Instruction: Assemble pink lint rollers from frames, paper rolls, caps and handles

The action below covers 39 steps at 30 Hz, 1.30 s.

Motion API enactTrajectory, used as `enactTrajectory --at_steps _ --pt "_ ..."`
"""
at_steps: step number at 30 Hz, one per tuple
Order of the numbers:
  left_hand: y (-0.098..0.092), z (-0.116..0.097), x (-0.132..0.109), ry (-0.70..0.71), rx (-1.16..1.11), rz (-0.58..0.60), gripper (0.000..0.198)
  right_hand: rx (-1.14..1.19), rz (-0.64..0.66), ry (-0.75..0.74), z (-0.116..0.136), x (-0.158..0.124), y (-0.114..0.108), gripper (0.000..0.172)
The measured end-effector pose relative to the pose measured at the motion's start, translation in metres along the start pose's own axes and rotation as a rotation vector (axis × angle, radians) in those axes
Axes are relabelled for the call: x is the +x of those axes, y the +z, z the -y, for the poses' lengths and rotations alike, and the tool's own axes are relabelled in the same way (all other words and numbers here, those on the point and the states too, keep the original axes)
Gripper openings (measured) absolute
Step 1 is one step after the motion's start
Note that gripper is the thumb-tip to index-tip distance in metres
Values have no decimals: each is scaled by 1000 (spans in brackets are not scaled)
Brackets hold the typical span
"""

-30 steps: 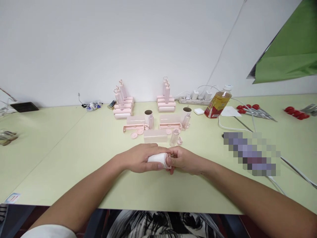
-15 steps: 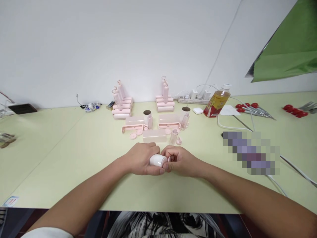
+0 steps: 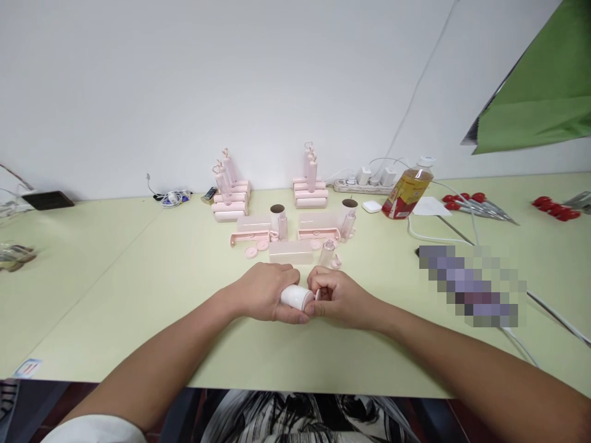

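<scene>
My left hand (image 3: 268, 292) is closed around a white roll (image 3: 295, 298) lying on its side, with the thumb along its near side. At the roll's right end, my right hand (image 3: 344, 300) pinches a small pale pink end cap (image 3: 317, 296); the fingertips touch the end, and part of the cap is hidden. Just beyond the hands lie a pale pink box-like cover (image 3: 290, 252) and a clear pink tube-shaped handle (image 3: 327, 252), which stands upright. Flat pink discs (image 3: 250, 252) and open pink cases (image 3: 318, 234) lie farther back, beside upright white rolls with brown cores (image 3: 277, 210).
Two groups of pink rollers with upright handles (image 3: 231, 203) stand near the wall. On the right are a drink bottle (image 3: 409, 189), a power strip (image 3: 362, 186), red-handled tools (image 3: 478, 203), white cables (image 3: 429, 238) and a blurred-out object (image 3: 466, 286). A green sheet (image 3: 535, 92) hangs upper right.
The view has shifted slightly, so most things sit a little farther right. Both hands keep their hold on the roll and its end cap, with the right fingers slightly rearranged.
</scene>
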<state>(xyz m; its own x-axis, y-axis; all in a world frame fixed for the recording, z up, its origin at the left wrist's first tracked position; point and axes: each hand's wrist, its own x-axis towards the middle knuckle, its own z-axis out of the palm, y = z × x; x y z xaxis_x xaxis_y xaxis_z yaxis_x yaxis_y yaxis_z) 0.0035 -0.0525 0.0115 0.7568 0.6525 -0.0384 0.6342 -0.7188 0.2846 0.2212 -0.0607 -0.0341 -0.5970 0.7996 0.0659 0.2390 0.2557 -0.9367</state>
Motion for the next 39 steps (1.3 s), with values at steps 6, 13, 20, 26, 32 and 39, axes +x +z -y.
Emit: enactTrajectory --at_steps 6,13,20,26,32,39 --pt "-1 0 0 39 -3 -12 52 -93 -43 -69 4 -2 2 46" --pt "0 3 1 34 0 -24 49 -131 -71 -96 4 0 3 43" --pt "8 7 4 -129 23 -82 55 40 -51 100 -1 -1 5 40" --pt "17 -3 8 -134 60 -111 49 -9 -23 88 4 -2 8 59" --pt "25 -9 9 -137 114 -136 47 -181 -98 86 10 -2 14 35" --pt "22 -9 9 -136 108 -129 47 -278 -90 32 14 -4 14 37"
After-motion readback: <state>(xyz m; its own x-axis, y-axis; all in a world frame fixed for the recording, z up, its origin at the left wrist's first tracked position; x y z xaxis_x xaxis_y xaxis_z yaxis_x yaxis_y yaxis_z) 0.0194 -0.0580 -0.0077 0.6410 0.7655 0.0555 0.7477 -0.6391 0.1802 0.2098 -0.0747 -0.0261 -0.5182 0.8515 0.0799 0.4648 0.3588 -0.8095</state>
